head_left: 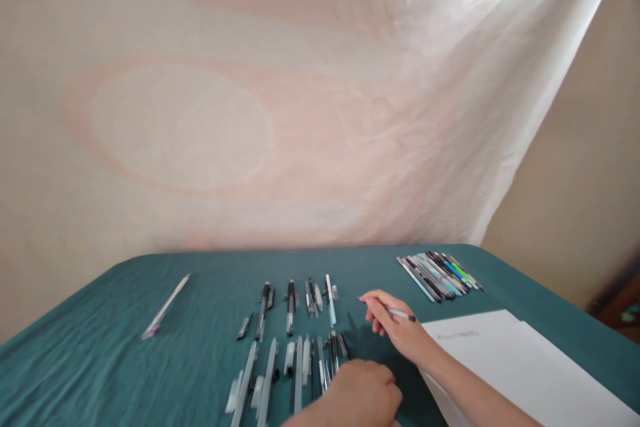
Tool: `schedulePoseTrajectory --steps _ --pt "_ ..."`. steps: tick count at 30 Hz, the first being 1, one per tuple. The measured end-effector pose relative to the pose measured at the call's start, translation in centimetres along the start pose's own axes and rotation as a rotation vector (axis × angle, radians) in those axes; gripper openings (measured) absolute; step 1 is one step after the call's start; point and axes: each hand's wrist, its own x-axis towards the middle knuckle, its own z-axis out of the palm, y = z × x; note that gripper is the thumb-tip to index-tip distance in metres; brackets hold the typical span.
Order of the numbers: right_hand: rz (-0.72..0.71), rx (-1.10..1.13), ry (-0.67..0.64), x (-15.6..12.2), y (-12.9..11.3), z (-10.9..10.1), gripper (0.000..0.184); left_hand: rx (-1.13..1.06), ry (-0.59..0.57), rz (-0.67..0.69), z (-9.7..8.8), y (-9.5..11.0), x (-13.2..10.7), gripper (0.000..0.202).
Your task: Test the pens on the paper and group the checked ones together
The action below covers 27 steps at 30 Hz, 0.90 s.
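A pen [403,314] rests in my right hand [395,330], pinched between thumb and fingers as for writing, above the green cloth just left of the white paper. My left hand [357,392] is lower and nearer, its fingers curled inward; whatever they hold, if anything, is hidden. Beside it lies a near row of uncapped pens and loose caps, among them a grey pen [267,380]. My left hand and wrist cover part of that row. Farther back is a second row with a black pen [291,307] and a white and light-blue pen [331,300], small caps beside them.
At the back right, several pens lie side by side in a bundle [440,276]. White paper sheets [520,373] with a line of faint marks cover the right front. One white pen [167,305] lies apart at left on the green tablecloth [90,347]. Behind hangs a pale curtain [310,113].
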Motion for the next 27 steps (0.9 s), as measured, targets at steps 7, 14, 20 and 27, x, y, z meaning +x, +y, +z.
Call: schedulePoseTrajectory --steps 7,14,20,27 --pt "-0.191 -0.137 -0.071 -1.4 1.3 1.2 0.028 0.094 0.007 -0.259 -4.8 -0.4 -1.4 0.021" --pt "-0.210 -0.205 -0.048 -1.9 0.7 0.9 0.028 0.197 0.029 -0.406 -3.6 -2.1 -1.0 0.035" --pt "-0.224 -0.218 -0.052 -2.0 0.4 0.8 0.027 0.226 0.027 -0.427 -2.6 -2.5 -0.8 0.029" --pt "-0.226 -0.219 -0.052 -2.0 0.4 0.8 0.026 0.192 0.064 -0.398 -3.1 -2.6 -1.0 0.035"
